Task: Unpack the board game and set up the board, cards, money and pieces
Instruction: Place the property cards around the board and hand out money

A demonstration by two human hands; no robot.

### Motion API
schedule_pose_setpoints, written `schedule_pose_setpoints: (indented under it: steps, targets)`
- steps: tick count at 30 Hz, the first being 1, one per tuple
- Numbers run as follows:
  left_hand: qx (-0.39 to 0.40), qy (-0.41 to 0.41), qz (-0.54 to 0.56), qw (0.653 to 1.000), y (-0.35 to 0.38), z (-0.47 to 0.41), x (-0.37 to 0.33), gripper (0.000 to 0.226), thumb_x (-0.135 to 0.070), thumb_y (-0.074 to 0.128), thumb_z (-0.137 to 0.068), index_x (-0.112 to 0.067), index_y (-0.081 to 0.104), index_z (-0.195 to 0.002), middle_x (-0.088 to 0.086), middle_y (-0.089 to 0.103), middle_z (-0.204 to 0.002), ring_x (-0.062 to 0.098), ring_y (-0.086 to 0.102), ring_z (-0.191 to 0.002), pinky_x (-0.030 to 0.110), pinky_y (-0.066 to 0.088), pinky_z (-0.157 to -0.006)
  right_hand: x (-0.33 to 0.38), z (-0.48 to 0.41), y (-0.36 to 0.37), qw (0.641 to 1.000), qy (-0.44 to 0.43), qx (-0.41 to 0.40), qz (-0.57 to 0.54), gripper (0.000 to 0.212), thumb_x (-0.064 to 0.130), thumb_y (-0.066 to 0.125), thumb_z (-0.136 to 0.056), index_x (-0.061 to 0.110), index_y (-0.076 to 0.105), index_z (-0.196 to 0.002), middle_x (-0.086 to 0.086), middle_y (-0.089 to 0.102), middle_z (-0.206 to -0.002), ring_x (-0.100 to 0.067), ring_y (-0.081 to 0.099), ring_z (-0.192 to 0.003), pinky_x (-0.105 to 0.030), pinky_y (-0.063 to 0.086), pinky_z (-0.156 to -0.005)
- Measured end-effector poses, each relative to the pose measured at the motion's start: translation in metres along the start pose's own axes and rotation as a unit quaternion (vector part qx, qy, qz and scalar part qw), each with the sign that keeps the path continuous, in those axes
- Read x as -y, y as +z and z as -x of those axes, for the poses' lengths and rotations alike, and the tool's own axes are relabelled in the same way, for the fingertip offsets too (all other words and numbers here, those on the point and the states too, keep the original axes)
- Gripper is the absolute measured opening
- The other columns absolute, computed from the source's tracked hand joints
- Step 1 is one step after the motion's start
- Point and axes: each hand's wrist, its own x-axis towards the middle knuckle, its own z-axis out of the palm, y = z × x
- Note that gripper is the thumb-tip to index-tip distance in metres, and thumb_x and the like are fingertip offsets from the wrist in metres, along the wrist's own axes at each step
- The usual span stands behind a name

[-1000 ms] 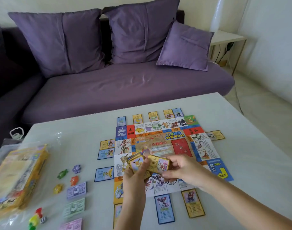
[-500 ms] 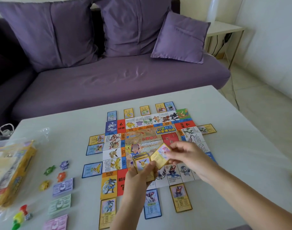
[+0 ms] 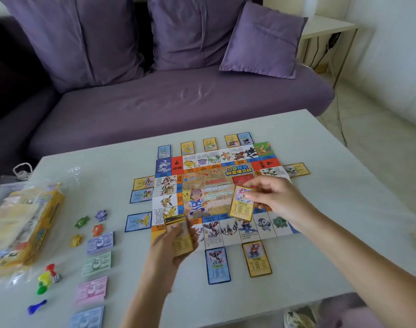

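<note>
The colourful game board lies flat in the middle of the white table, with several property cards laid around its edges. My left hand grips a small stack of yellow-bordered cards over the board's near left corner. My right hand pinches a single yellow card above the board's right side. Stacks of paper money lie in a column at the left, beside coloured star-shaped tokens and plastic pawns.
The yellow game box in its clear plastic wrap sits at the table's left edge. A purple sofa with cushions stands behind the table. A white side table is at the back right. Shoes lie on the floor below.
My right hand has drawn one card off the stack and carried it right, over the board's right side. My left hand with the stack has dropped lower and leftward.
</note>
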Motion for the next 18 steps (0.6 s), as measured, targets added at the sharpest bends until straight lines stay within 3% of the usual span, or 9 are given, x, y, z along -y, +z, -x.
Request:
schedule_pose_setpoints:
  steps: [6, 10, 14, 18]
  targets:
    - [-0.022, 0.028, -0.073, 0.997, -0.045, 0.01, -0.01, 0.016, -0.006, 0.047, -0.096, 0.001, 0.061, -0.095, 0.013, 0.07, -0.069, 0.02, 0.067, -0.056, 0.03, 0.056, -0.056, 0.002, 0.013, 0.05, 0.993, -0.02, 0.088, 0.076, 0.007, 0.015, 0.068, -0.087, 0.013, 0.066, -0.094, 0.001, 0.066, -0.085, -0.009, 0.067, -0.062, -0.022, 0.056, -0.061]
    - [-0.01, 0.039, -0.066, 0.997, -0.058, 0.015, -0.009, 0.021, -0.005, 0.044, -0.097, 0.003, 0.063, -0.1, 0.016, 0.072, -0.081, 0.024, 0.07, -0.069, 0.034, 0.057, -0.067, -0.001, 0.024, 0.092, 0.979, -0.047, 0.138, 0.143, 0.011, 0.024, 0.072, -0.084, 0.015, 0.066, -0.085, 0.005, 0.065, -0.076, -0.007, 0.061, -0.063, -0.024, 0.051, -0.064]
    - [-0.009, 0.032, -0.056, 0.998, -0.053, 0.016, -0.005, 0.022, -0.002, 0.043, -0.097, 0.0, 0.064, -0.097, 0.015, 0.073, -0.081, 0.027, 0.069, -0.075, 0.04, 0.052, -0.08, -0.005, 0.029, 0.111, 0.969, -0.074, 0.131, 0.194, 0.01, 0.023, 0.076, -0.08, 0.023, 0.065, -0.082, 0.012, 0.061, -0.073, 0.002, 0.053, -0.063, -0.012, 0.044, -0.06]
    - [-0.007, 0.012, -0.064, 0.998, -0.049, 0.016, -0.003, 0.022, 0.001, 0.043, -0.095, 0.001, 0.065, -0.097, 0.018, 0.073, -0.085, 0.029, 0.07, -0.078, 0.042, 0.052, -0.083, -0.006, 0.028, 0.116, 0.965, -0.07, 0.128, 0.218, 0.015, 0.025, 0.078, -0.078, 0.021, 0.066, -0.086, 0.01, 0.062, -0.075, -0.002, 0.055, -0.067, -0.016, 0.044, -0.06]
